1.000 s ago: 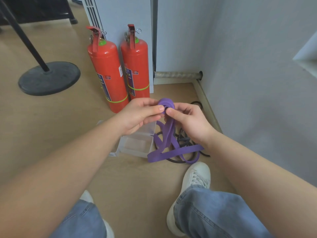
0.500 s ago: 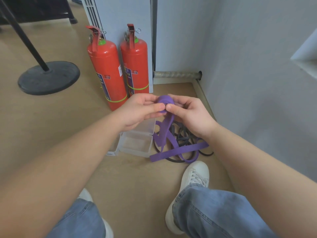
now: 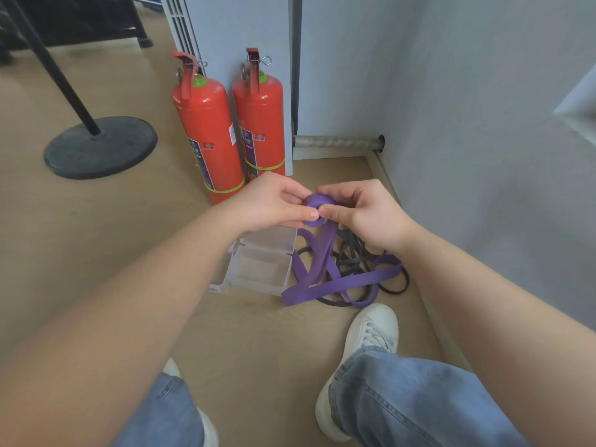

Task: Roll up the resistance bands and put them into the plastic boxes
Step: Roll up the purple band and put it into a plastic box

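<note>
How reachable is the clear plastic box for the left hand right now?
Probably yes: the clear plastic box lies open just below the left hand, with nothing between. That hand is busy, though, pinching the rolled purple resistance band.

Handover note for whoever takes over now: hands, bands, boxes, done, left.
Both the left hand and the right hand pinch the rolled start of the purple band; the rest trails to the floor.
The black bands lie there in an unrolled heap.
The plastic box is open beside them and looks empty.
Done: roll begun. Left: finish rolling, box it, then the black bands.
</note>
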`<state>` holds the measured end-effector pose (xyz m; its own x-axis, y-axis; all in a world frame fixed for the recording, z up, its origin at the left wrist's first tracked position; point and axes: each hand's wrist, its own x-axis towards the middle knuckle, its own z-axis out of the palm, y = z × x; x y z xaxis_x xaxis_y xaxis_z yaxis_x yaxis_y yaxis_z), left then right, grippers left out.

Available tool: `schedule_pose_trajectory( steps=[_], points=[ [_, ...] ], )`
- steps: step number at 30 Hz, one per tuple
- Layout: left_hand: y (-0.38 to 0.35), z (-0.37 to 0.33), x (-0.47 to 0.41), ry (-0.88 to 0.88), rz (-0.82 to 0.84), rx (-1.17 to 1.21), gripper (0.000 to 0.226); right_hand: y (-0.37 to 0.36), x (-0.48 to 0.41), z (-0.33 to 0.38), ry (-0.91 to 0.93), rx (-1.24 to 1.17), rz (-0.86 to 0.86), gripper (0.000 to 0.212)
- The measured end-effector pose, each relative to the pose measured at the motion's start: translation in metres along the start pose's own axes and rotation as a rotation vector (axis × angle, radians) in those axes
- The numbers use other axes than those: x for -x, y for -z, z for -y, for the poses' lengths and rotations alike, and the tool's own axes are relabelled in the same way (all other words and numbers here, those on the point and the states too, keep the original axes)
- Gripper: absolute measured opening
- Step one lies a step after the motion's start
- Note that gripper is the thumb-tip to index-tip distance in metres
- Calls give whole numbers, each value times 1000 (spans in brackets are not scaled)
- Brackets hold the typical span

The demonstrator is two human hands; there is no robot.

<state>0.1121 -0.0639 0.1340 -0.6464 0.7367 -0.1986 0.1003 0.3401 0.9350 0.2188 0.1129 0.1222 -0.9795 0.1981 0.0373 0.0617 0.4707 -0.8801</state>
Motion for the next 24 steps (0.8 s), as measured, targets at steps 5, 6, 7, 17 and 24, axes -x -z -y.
schedule_pose_trajectory(
  steps=[5, 6, 7, 17, 24],
  points=[
    [5, 7, 2, 5, -2, 179, 30, -4, -1, 2, -15, -299, -24, 29],
    [3, 8, 2, 4, -4, 264, 30, -7, -1, 1, -20, -367, -62, 28],
    [0, 8, 1, 1, -5, 359, 28, -9, -1, 0, -25, -437, -90, 28],
    [-13, 10, 3, 33, -47, 561, 19, -13, -3, -2, -24, -386, -130, 28],
    [1, -6, 2, 21, -70, -69, 35, -7, -2, 3, 67, 15, 14, 28]
  ],
)
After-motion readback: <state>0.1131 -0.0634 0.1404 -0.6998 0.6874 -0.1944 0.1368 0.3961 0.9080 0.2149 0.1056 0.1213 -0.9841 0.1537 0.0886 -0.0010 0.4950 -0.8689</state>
